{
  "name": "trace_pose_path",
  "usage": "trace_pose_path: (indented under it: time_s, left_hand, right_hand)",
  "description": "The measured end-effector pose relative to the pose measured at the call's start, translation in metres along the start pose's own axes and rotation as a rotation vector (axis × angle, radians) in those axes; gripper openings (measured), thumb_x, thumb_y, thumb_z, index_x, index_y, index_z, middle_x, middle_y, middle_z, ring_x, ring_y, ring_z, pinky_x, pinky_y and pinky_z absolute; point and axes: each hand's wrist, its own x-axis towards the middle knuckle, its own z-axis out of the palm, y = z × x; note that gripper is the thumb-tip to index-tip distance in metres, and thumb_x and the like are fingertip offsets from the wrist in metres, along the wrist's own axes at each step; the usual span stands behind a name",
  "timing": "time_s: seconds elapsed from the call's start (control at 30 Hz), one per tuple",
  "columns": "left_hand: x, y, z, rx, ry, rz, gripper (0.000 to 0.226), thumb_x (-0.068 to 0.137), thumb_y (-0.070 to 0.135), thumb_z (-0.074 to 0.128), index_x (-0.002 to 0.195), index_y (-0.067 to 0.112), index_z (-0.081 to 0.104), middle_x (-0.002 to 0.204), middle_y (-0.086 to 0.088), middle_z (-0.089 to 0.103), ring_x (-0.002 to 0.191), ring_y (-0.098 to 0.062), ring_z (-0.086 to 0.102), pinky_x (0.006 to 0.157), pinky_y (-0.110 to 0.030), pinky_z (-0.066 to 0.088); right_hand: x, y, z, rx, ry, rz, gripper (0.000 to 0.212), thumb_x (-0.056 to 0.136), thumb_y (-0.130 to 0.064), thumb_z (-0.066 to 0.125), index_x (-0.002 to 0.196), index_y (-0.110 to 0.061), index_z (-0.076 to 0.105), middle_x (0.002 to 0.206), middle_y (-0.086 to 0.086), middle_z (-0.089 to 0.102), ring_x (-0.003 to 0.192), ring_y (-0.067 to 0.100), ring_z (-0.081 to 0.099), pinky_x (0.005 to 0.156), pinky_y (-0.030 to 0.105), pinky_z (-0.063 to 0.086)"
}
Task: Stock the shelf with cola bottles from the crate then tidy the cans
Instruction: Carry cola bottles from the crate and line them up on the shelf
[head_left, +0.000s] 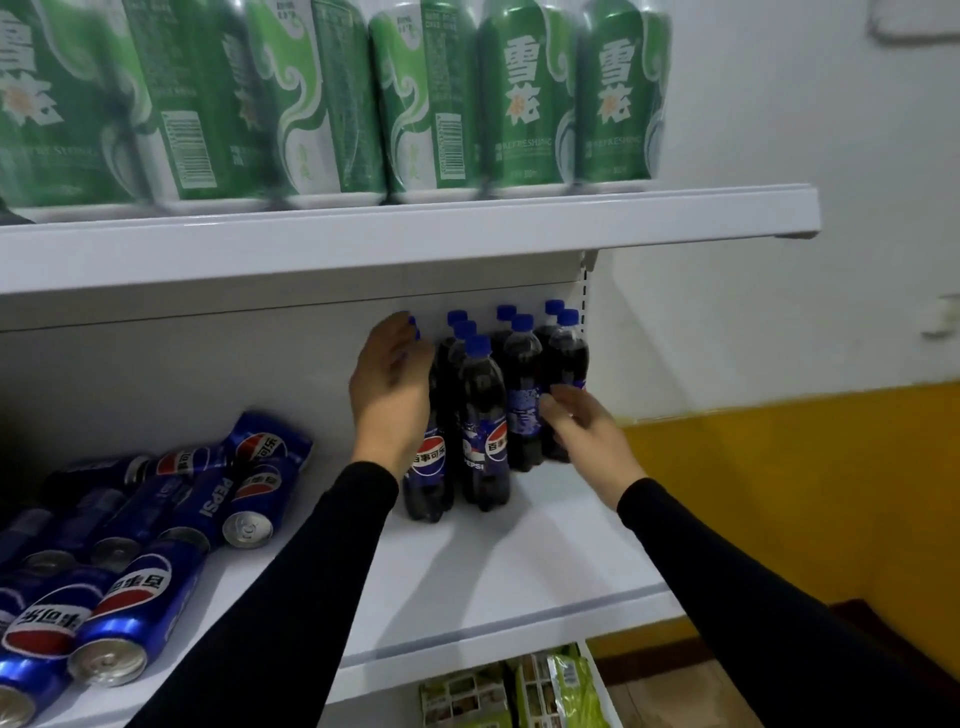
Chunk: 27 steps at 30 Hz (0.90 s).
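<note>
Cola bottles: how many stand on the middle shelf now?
8 cola bottles show, clustered at the back right of the shelf; the left hand covers one, and more may hide behind.

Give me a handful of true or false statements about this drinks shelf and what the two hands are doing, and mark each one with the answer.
1. The cola bottles stand upright at the back right of the middle shelf. True.
2. The blue Pepsi cans stand in a neat upright row. False: they lie on their sides in a loose pile at the left of that shelf.
3. The left hand is on the leftmost bottle of the group. True.
4. The right hand holds a can. False: it reaches to the bottles on the right side of the group, and holds no can.
5. The green cans sit on the shelf below the bottles. False: they stand on the upper shelf.
</note>
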Motion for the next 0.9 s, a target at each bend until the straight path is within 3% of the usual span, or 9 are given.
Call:
trace_pose_path:
  time_s: [0.1,0.17,0.27,0.33,0.5,0.63,0.9]
  left_hand:
    - [-0.01,0.011,0.029,-0.066,-0.144,0.017,0.023,0.095,0.005,0.055,0.115,0.013,0.06,0.107,0.005,0.064,0.086,0.013,0.059,0.08,-0.004,0.043]
    - [-0.021,0.007,0.053,-0.095,-0.267,-0.011,0.019,0.096,0.009,0.054,0.113,0.013,0.061,0.107,0.01,0.064,0.09,0.016,0.058,0.082,-0.004,0.042]
    - [-0.044,0.001,0.088,-0.098,-0.426,-0.08,0.027,0.097,0.02,0.055,0.122,0.013,0.061,0.122,0.0,0.064,0.113,-0.008,0.059,0.098,-0.021,0.045]
    - [-0.069,0.003,0.117,-0.133,-0.524,-0.123,0.027,0.1,0.02,0.051,0.126,0.016,0.058,0.128,-0.002,0.061,0.12,-0.015,0.057,0.105,-0.029,0.043]
    - [-0.148,0.022,0.196,-0.172,-0.757,-0.173,0.032,0.101,0.03,0.048,0.131,0.02,0.057,0.134,0.001,0.058,0.127,-0.014,0.052,0.111,-0.037,0.039]
    - [-0.232,0.05,0.281,-0.208,-0.918,-0.174,0.035,0.102,0.034,0.046,0.133,0.021,0.056,0.133,0.002,0.058,0.123,-0.012,0.054,0.111,-0.042,0.039]
    - [-0.396,0.111,0.427,-0.281,-1.143,-0.186,0.038,0.103,0.035,0.044,0.135,0.019,0.054,0.133,0.0,0.058,0.118,-0.015,0.057,0.104,-0.035,0.044]
  right_hand:
    - [-0.015,-0.015,-0.031,0.021,0.102,-0.054,0.042,0.091,-0.049,0.059,0.127,-0.03,0.051,0.126,-0.008,0.061,0.119,0.014,0.057,0.104,0.038,0.046]
    - [-0.034,-0.023,-0.059,0.054,0.181,-0.057,0.04,0.094,-0.041,0.057,0.13,-0.025,0.052,0.13,-0.003,0.059,0.12,0.013,0.058,0.101,0.034,0.048]
    - [-0.067,-0.032,-0.105,0.079,0.292,-0.067,0.035,0.097,-0.034,0.055,0.13,-0.023,0.053,0.13,-0.002,0.059,0.117,0.01,0.06,0.096,0.028,0.049]
    - [-0.096,-0.035,-0.141,0.075,0.375,-0.065,0.036,0.097,-0.033,0.054,0.131,-0.02,0.053,0.128,-0.002,0.061,0.116,0.01,0.061,0.095,0.029,0.05]
    - [-0.182,-0.048,-0.243,0.013,0.55,-0.071,0.047,0.096,-0.038,0.051,0.137,-0.016,0.049,0.13,-0.003,0.059,0.116,0.008,0.061,0.097,0.03,0.051]
    - [-0.264,-0.047,-0.344,-0.024,0.722,-0.05,0.042,0.098,-0.037,0.049,0.135,-0.018,0.051,0.13,-0.002,0.059,0.115,0.007,0.061,0.098,0.03,0.051]
    - [-0.413,-0.035,-0.51,-0.075,1.023,0.034,0.045,0.098,-0.039,0.05,0.137,-0.016,0.05,0.13,-0.002,0.06,0.112,0.008,0.063,0.087,0.024,0.052]
